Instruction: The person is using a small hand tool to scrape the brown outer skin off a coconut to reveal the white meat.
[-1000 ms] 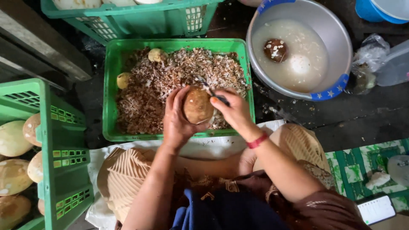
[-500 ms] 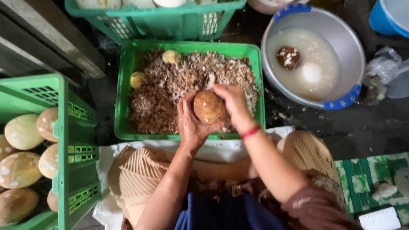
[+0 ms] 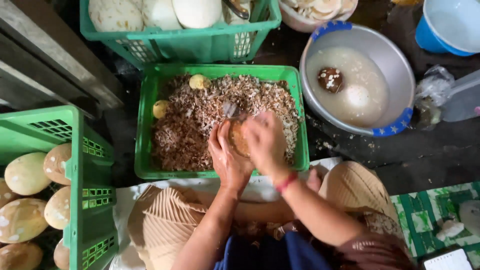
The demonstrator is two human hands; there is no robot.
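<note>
My left hand (image 3: 227, 157) cups a round brown coconut (image 3: 238, 139) from the left, over a green crate (image 3: 148, 125) filled with brown and pale shavings. My right hand (image 3: 265, 142) lies over the coconut's right side and covers most of it. A small blade tip (image 3: 231, 110) sticks up just above the coconut; I cannot tell how it is held. A red band circles my right wrist. Two small pale pieces lie on the shavings at the crate's far left.
A metal basin (image 3: 395, 75) of cloudy water with two coconuts stands at right. A green crate (image 3: 185, 42) of white peeled coconuts is at the back; another green crate (image 3: 85, 200) of brownish ones is at left. Blue tub (image 3: 440, 30) at far right.
My right hand has moved over the coconut and now hides most of it. The view has shifted, so everything sits further right in the frame.
</note>
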